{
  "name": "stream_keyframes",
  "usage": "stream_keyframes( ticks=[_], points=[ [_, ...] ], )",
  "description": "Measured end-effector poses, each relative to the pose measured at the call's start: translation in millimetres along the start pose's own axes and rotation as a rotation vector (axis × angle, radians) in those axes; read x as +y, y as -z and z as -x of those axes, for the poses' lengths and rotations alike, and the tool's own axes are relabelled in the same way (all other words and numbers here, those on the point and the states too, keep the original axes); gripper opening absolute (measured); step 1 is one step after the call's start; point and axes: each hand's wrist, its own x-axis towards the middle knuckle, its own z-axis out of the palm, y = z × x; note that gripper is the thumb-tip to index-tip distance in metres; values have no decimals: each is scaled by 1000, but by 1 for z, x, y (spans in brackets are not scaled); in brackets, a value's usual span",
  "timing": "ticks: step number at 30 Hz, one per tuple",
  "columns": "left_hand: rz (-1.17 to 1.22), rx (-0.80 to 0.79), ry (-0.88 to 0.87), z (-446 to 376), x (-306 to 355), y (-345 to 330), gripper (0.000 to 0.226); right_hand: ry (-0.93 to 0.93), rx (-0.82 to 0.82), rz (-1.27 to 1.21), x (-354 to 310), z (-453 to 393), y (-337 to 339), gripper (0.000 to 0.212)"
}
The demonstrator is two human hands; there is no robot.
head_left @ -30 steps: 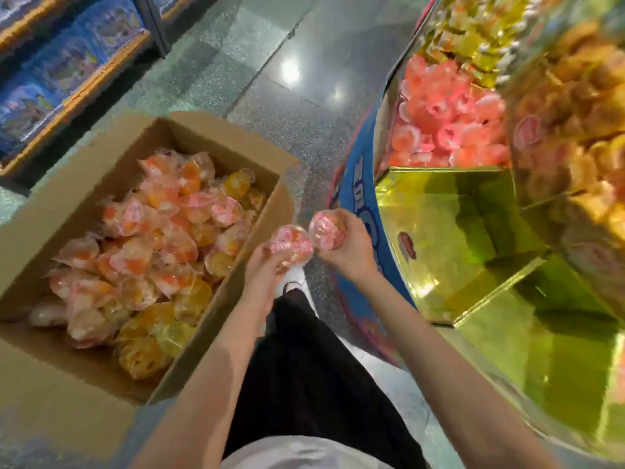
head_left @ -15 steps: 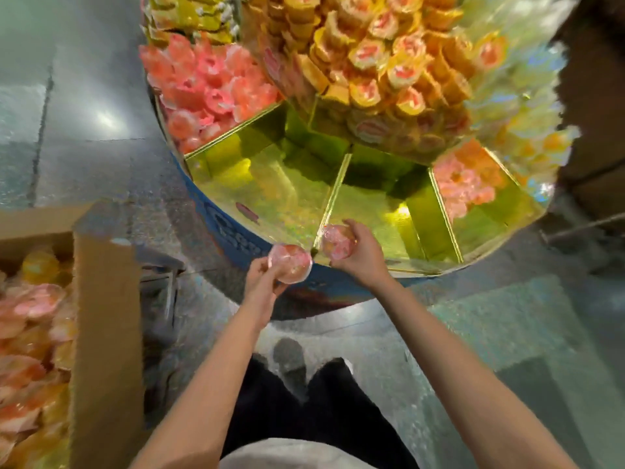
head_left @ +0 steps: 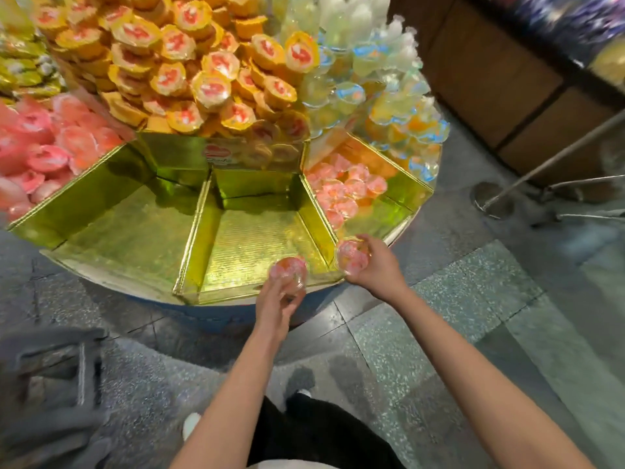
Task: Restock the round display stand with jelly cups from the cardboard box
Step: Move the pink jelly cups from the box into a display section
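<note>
- Head view, looking down on a round display stand (head_left: 111, 279) with gold wedge compartments.
- Left hand (head_left: 275, 304) at 6 o'clock of the stand's rim, fingers curled round a pink jelly cup (head_left: 288, 273); cup sits at the fingertips, above the palm, over the near edge of the bare middle wedge (head_left: 250, 242).
- Right hand (head_left: 375, 267) just to the 3 o'clock side of the left, fingers and thumb wrapped round a second jelly cup (head_left: 351, 257); cup pokes out on the thumb side, toward 9 o'clock of the hand, over the gold divider (head_left: 316, 221) between the middle wedge and the right wedge.
- Two cups near each other, not touching.
- Right wedge, at 1 o'clock of the hands, partly filled with loose pink cups (head_left: 341, 191).
- Big bare wedge (head_left: 128, 238) at 9 o'clock of the middle one.
- Heaped pink cups (head_left: 40, 147) at 10 o'clock, orange-yellow cups (head_left: 189, 72) piled at 12 o'clock, clear pale cups (head_left: 378, 86) at 1 o'clock.
- Cardboard box not in shot.
</note>
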Motion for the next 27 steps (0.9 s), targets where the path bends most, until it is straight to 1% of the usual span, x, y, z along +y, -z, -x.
stream_keyframes(
  ticks=[2, 5, 9, 12, 14, 17, 20, 22, 24, 27],
  points=[
    [-13, 11, 14, -1, -8, -26, 18, -26, 15, 2, 17, -10, 19, 73],
    [-58, 6, -3, -7, -15, -57, 18, -61, 29, 29, 38, -26, 39, 76],
    [-102, 17, -34, -27, -21, -91, 16, -119, 63, 66, 61, -58, 55, 86],
    [-66, 36, -35, -50, -20, -117, 12, -146, 84, 64, 72, -84, 68, 86],
    [-40, 36, -11, -69, -20, -132, 22, -165, 93, 68, 78, -103, 74, 88],
    [-13, 63, 44, -98, -25, -153, 44, -222, 105, 75, 86, -131, 81, 88],
    [30, 138, 80, -121, -26, -172, 49, -278, 77, 103, 95, -160, 88, 87],
    [32, 172, 93, -136, -27, -182, 60, -306, 51, 134, 103, -184, 91, 86],
    [14, 179, 94, -147, -27, -186, 66, -330, 25, 165, 109, -202, 90, 86],
    [-12, 202, 131, -171, -34, -192, 66, -370, 4, 311, 126, -233, 85, 82]
  ],
)
